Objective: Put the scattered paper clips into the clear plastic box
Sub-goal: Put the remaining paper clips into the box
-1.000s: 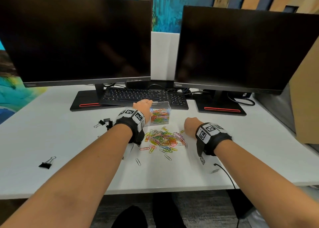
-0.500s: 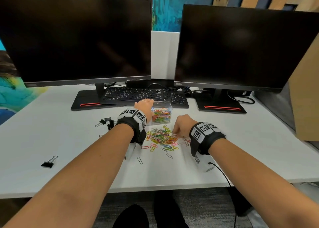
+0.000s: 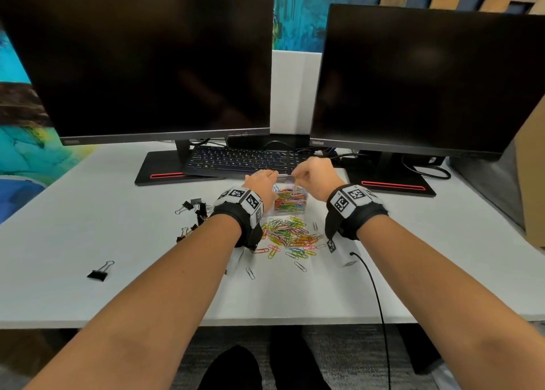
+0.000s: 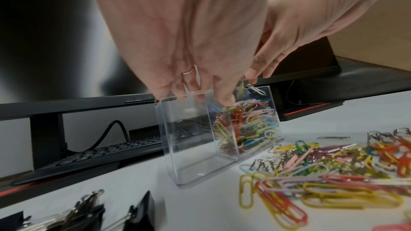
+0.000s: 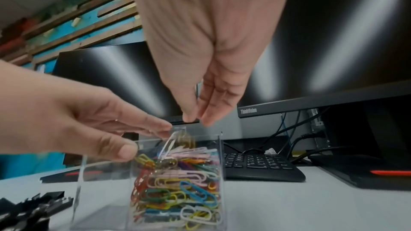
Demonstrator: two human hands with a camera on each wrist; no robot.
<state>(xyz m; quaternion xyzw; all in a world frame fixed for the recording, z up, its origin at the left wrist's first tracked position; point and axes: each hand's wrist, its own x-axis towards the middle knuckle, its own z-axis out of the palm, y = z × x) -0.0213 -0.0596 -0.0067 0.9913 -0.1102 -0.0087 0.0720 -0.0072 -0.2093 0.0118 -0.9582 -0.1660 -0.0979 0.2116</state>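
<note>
Judging from how things lie, this is maybe halfway done. The clear plastic box [image 4: 219,134] stands upright on the white desk [image 3: 88,227], just in front of the keyboard [image 3: 241,159], and it has two compartments: the right one is packed with coloured paper clips [image 5: 177,187] most of the way up, while the left one looks empty. The left hand [image 3: 262,183] steadies the box, fingers curled over the top rim and thumb on the near wall. The right hand [image 5: 204,83] hangs right above the full compartment with fingertips close together and slightly parted; a couple of clips [image 5: 177,140] sit at the rim right under them, so it looks like a drop in progress, though I can't tell if the fingers touch them. Plenty left though: a big heap of scattered clips [image 3: 290,236] lies on the desk just nearer than the box, plus a few strays. The black binder clips [image 3: 193,212] off to the left aren't part of the job, I'd guess.
</note>
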